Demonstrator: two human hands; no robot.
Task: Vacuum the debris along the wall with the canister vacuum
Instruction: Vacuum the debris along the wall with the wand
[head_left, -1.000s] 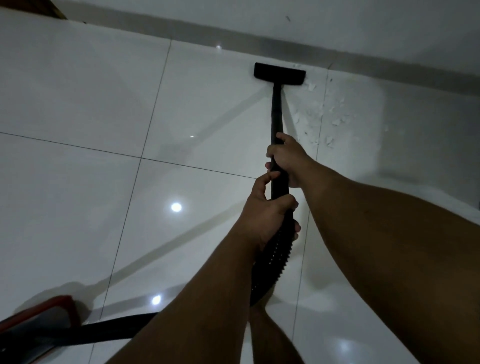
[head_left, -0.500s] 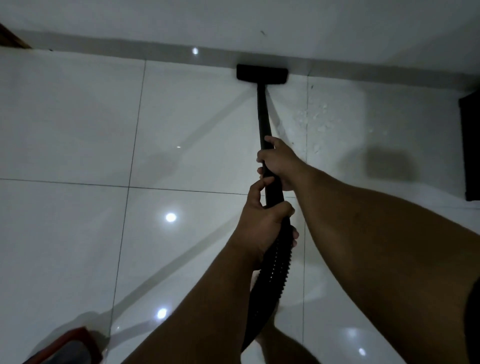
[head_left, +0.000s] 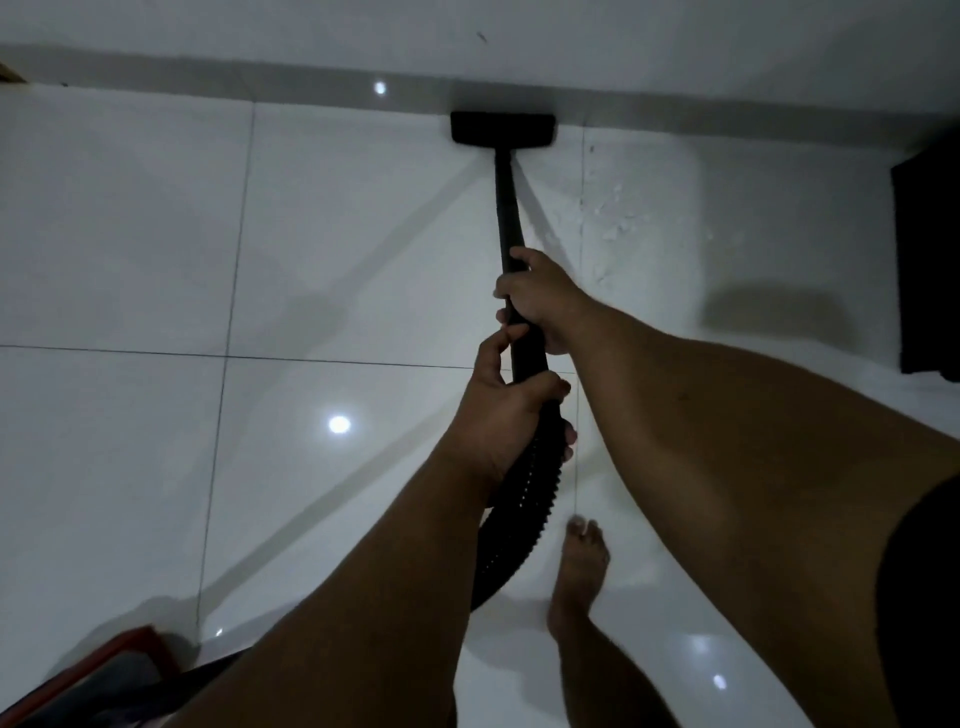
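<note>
Wand (head_left: 506, 208): black, straight, rigid tube, smooth and matte. Runs from the hands toward 12 o'clock and ends in the head (head_left: 503, 128), a flat black bar set crosswise, its far edge touching or just short of the skirting (head_left: 208, 78) at the wall foot; cannot tell which.

Right hand (head_left: 540, 301): fingers wrapped fully round the wand, closed grip, upper hold. Left hand (head_left: 506, 410): fingers closed round the cuff where wand meets hose (head_left: 524, 499), thumb up along the tube.

Hose: black, ribbed, flexible; curves down toward 6 o'clock past a bare foot (head_left: 582, 566). Canister (head_left: 104, 670): red-edged, at 7 o'clock, only a corner in view.

Debris (head_left: 615, 223): small pale flakes, scattered at 1 o'clock of the hands, just right of the wand, not under the head.

Floor (head_left: 130, 234): glossy white tiles, thin grout lines, lamp reflections. Likely slick; head should glide with little push.

Handling judgement: wand looks light and stiff, steers well from a two-hand hold, spread hands give leverage. Hose soft, will drag and tug the canister. Flakes look light, likely brittle; may scatter if struck by the head.
</note>
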